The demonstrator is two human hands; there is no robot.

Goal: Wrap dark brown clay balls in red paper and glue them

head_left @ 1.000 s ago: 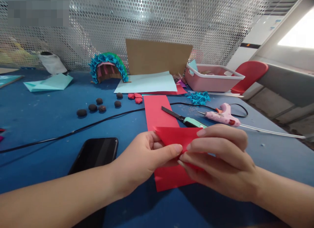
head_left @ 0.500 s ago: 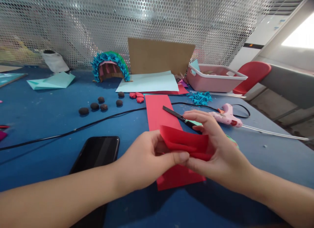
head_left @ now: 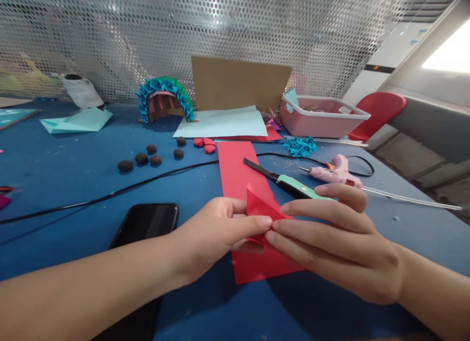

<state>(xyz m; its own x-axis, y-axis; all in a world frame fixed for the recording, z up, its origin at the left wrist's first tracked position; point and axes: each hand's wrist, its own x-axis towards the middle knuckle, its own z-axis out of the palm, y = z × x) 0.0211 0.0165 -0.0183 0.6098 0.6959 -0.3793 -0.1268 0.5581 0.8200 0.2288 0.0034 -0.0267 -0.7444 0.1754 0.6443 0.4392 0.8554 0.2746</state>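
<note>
My left hand [head_left: 223,228] pinches a folded piece of red paper [head_left: 260,202] between thumb and fingers, above the table. From the right, my right hand [head_left: 345,238] meets it, its thumb and index fingertips pressed together at the paper's edge by my left thumb; its other fingers stretch out. Beneath both hands lies a long red paper strip [head_left: 237,167]. A utility knife [head_left: 299,185] with a mint and black handle rests with its dark blade over the strip, its handle end partly behind my right fingers.
A phone [head_left: 150,223] lies left of my hands, and a black cable [head_left: 165,174] crosses the blue table. A pink glue gun [head_left: 340,172] is at right. Several dark balls [head_left: 141,158], small red paper pieces [head_left: 207,145], a pink basket [head_left: 319,125] and cardboard [head_left: 240,84] stand farther back.
The red paper has been folded narrower and now sits in my left hand. My right hand has shifted right and turned, uncovering the knife's handle and the glue gun's tip.
</note>
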